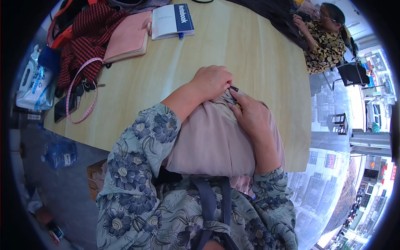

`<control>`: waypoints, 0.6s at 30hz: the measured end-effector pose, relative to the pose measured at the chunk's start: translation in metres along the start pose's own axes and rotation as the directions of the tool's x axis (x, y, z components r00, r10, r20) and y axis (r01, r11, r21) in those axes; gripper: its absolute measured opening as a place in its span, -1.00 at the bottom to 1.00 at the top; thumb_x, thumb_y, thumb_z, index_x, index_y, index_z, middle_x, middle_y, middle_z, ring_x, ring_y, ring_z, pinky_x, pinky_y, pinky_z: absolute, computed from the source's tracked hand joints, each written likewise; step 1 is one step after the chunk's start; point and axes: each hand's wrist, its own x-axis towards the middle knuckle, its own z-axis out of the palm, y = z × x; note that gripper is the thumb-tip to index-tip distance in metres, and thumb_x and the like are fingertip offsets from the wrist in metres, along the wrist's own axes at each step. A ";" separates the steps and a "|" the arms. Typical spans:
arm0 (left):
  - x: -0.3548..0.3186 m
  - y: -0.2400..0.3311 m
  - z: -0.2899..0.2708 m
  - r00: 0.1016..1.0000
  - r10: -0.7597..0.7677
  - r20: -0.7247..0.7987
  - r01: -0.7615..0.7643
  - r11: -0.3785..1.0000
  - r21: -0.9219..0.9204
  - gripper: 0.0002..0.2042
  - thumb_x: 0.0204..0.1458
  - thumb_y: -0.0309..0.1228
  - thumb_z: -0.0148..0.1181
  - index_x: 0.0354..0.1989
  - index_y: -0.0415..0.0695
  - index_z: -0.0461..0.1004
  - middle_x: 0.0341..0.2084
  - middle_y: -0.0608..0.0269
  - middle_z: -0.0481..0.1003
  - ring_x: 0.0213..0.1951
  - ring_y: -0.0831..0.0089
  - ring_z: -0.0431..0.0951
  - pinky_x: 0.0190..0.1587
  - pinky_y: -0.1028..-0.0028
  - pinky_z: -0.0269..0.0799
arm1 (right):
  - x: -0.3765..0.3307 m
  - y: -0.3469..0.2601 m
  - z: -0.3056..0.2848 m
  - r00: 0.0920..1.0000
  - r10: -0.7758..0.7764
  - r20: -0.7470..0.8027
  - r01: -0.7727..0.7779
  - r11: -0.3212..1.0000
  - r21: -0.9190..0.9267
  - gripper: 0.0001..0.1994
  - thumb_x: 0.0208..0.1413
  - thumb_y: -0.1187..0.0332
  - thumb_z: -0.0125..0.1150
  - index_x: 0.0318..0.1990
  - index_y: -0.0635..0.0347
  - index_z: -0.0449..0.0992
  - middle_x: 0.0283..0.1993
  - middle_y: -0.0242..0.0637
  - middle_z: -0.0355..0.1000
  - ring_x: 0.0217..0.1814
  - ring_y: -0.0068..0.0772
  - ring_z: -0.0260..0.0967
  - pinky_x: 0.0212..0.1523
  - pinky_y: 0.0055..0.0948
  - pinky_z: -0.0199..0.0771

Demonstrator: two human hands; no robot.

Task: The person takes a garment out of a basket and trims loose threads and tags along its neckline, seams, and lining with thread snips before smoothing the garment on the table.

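Note:
A dusty-pink cloth garment drapes from the tabletop over the near edge toward my lap. My left hand has its fingers curled closed on the upper end of the garment. Just right of it, my right hand is closed around a small tool with a yellow part, a metallic strip and a dark end by my left fingertips. The tool's exact kind is too small to make out. Both hands lie close together, with cloth bunched between them.
On the wooden table lie a pink notebook, a white-and-blue notebook, red-black checked cloth, a pink tape loop and a phone. A wipes pack sits far left. A co-worker handles dark cloth.

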 end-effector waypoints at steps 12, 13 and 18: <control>0.006 -0.006 0.015 0.974 0.187 -0.127 -0.170 0.976 0.135 -0.96 -0.08 -0.43 0.02 -0.48 -0.08 0.40 -0.47 0.28 0.38 -0.32 0.28 0.42 -0.29 0.29 0.33 | 0.001 -0.002 -0.004 1.000 0.005 0.015 -0.005 1.000 0.006 -0.65 -0.02 0.15 0.07 -0.03 -0.10 0.41 -0.34 -0.24 0.42 -0.33 -0.19 0.39 -0.32 -0.29 0.37; 0.006 -0.006 0.015 0.981 0.140 -0.135 -0.124 0.985 0.117 -0.95 -0.07 -0.43 0.01 -0.47 -0.09 0.39 -0.47 0.26 0.39 -0.33 0.27 0.42 -0.30 0.28 0.33 | 0.001 -0.003 -0.005 0.999 0.025 0.038 -0.026 0.999 0.019 -0.65 -0.02 0.15 0.07 -0.03 -0.10 0.42 -0.34 -0.24 0.42 -0.32 -0.19 0.39 -0.32 -0.29 0.37; 0.011 -0.011 0.013 0.980 0.010 -0.197 -0.030 0.994 -0.101 -0.92 -0.04 -0.42 0.00 -0.43 -0.14 0.38 -0.45 0.19 0.42 -0.35 0.19 0.44 -0.32 0.26 0.33 | 0.001 0.000 -0.001 0.999 0.029 0.024 -0.030 0.998 0.052 -0.66 -0.02 0.16 0.07 -0.04 -0.09 0.42 -0.32 -0.25 0.42 -0.31 -0.19 0.39 -0.30 -0.29 0.37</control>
